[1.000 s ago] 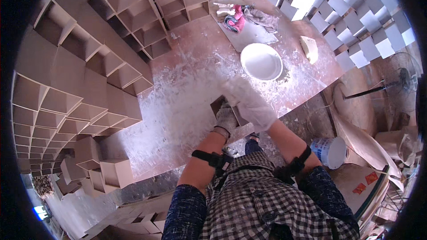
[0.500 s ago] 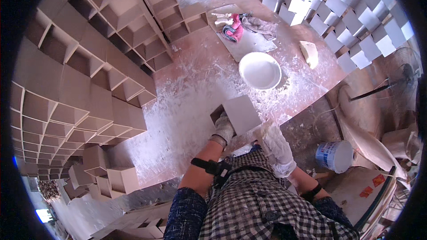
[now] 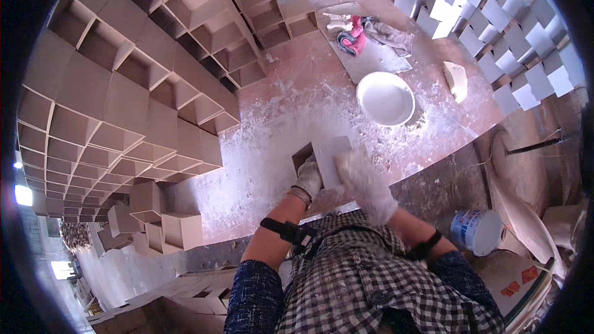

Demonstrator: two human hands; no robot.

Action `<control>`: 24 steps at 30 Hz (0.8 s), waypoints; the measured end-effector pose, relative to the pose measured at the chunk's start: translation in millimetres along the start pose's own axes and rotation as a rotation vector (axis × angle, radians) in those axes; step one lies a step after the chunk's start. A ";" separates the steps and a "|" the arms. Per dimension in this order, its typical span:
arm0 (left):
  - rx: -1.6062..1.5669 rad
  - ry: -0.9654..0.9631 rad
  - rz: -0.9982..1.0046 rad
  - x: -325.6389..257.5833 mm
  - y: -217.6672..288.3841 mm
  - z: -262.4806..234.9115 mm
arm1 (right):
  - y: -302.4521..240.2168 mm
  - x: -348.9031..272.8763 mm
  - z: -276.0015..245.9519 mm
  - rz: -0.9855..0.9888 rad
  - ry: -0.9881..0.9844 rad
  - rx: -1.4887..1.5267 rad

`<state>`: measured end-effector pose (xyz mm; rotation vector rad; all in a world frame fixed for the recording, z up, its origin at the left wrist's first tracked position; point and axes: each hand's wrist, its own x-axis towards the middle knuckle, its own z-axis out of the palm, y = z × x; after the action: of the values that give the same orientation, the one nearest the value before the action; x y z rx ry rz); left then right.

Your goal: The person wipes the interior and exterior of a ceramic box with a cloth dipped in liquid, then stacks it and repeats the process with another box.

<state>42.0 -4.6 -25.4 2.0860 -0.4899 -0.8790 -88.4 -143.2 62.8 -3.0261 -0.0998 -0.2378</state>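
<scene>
A grey-brown cardboard box [image 3: 328,162] is held over the table in front of my body, its open end toward the left. My left hand [image 3: 309,177], in a pale knit glove, reaches into that opening and grips the box; its fingertips are hidden inside. Against the box's right side is my right hand [image 3: 366,185], in a loose white glove. Motion smears its fingers, so their shape cannot be made out. Farther off stands a round white basin [image 3: 358,104] with whitish contents.
Stacked open boxes [image 3: 93,120] rise along the left; pale boxes [image 3: 495,15] are piled far right. On the powdery table [image 3: 272,105] lie a pink-and-grey cloth [image 3: 352,40], a grey rag [image 3: 396,38] and a cream block [image 3: 456,81]. A bucket [image 3: 465,230] stands at right.
My right hand has moved up and left onto the box, which looks narrower and turned. The surroundings have shifted right in view; my left hand stays in the opening.
</scene>
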 end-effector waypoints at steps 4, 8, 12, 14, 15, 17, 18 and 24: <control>-0.380 0.089 0.099 13.4 -70.0 15.7 | -11.5 -19.7 -13.7 -0.021 -0.013 0.552; -0.038 -0.094 -0.004 -9.0 29.8 -3.2 | 23.2 18.2 -5.5 -0.097 0.179 0.353; -0.552 -0.076 -0.097 -18.1 9.3 -3.2 | 2.6 16.9 -14.6 -0.024 0.137 0.418; -0.217 -0.036 0.039 -14.0 -1.7 -2.4 | -28.0 -13.1 -18.3 -0.063 0.297 0.458; 0.122 -0.005 0.174 -14.8 -4.1 -1.4 | -27.2 -14.3 -16.4 -0.064 0.291 0.460; 0.318 -0.064 0.195 -18.1 8.0 -8.2 | -21.0 -0.1 -19.5 -0.091 0.336 0.467; 0.518 -0.126 0.234 -16.4 24.0 -12.2 | -13.2 15.8 -21.5 -0.068 0.278 0.458; 0.629 0.024 0.438 1.9 -21.9 9.9 | -20.9 17.4 -3.6 -0.054 0.153 0.294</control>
<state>37.0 2.3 -48.0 2.3844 -1.2842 -0.4694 -73.4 -121.9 71.2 -2.7057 -0.1858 -0.4180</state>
